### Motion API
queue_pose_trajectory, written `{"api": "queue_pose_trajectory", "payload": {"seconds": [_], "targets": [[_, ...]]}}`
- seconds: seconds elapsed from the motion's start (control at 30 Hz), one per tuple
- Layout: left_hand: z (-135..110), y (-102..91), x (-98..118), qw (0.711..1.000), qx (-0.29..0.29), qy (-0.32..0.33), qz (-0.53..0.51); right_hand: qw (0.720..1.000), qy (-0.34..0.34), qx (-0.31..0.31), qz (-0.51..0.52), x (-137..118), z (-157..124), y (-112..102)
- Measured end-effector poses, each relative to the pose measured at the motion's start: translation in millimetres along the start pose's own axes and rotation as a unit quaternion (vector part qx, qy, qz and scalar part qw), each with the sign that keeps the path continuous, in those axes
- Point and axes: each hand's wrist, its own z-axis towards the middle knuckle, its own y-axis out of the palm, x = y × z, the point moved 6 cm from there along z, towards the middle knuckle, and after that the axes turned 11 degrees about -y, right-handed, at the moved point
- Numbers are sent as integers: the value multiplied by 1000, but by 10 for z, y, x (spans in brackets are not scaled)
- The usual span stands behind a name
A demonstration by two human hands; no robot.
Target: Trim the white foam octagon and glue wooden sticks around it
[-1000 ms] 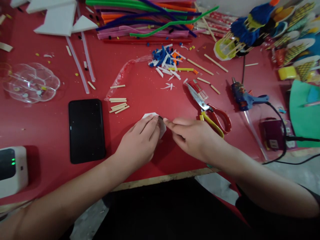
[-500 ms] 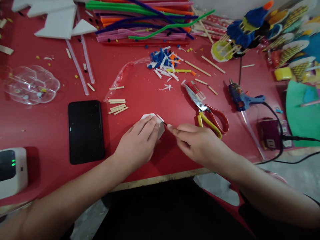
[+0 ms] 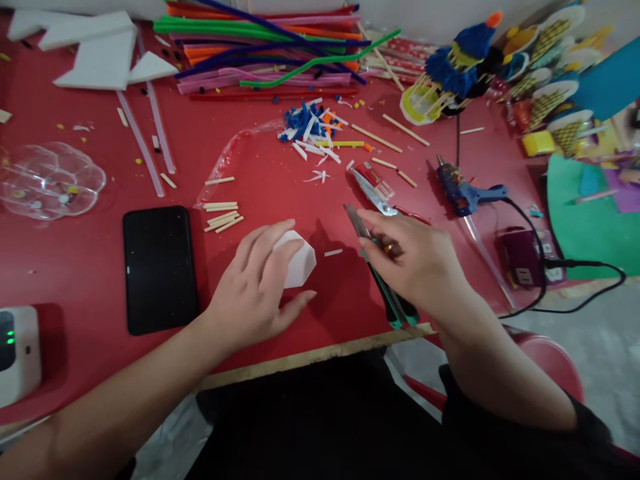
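My left hand [image 3: 255, 280] has its fingers over a small white foam piece [image 3: 300, 265] with cut, angular edges; the thumb sticks out below it. In my right hand [image 3: 407, 257] is a utility knife [image 3: 383, 290] with a green and dark handle. Its blade [image 3: 354, 217] points up and left, apart from the foam. A thin white sliver [image 3: 333, 253] lies on the red table [image 3: 280, 193] between the hands. Scissors [image 3: 373, 193] lie just beyond my right hand, which hides their handles.
A black phone [image 3: 160, 270] lies left of my left hand, with short wooden sticks [image 3: 223, 217] beyond it. To the right is a blue glue gun [image 3: 465, 190] with its cord. Colourful pipe cleaners [image 3: 270, 50] and white foam sheets [image 3: 103, 57] lie at the back.
The knife has come up and away from the foam's edge, and its handle now shows. My left hand has loosened and spread. A cut sliver lies on the table. The view has shifted slightly.
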Motion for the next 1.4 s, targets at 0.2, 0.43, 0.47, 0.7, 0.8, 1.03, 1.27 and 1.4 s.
{"api": "queue_pose_trajectory", "payload": {"seconds": [0.2,0.43,0.47,0.7,0.8,1.03,1.27,1.4], "targets": [[-36,-22,-132,999,3,-50,-6,995,37,-91,-21,90,277,279],[-16,-98,-264,981,70,-141,-117,997,-62,-50,-23,-1,355,243],[-18,-102,-278,976,83,-150,-133,993,-95,-67,-11,-22,343,256],[-28,-104,-335,956,112,-175,-208,972,-171,-162,6,-115,225,422],[-25,-130,-336,957,117,-174,-199,974,-173,-148,-13,-168,273,405],[-59,-81,-285,959,92,-152,-220,993,-88,-53,-66,-28,849,217],[-68,-50,-281,962,87,-142,-216,995,-26,-41,-88,222,1229,425],[-33,-92,-266,960,79,-153,-221,997,-1,-3,78,108,984,358]]}}
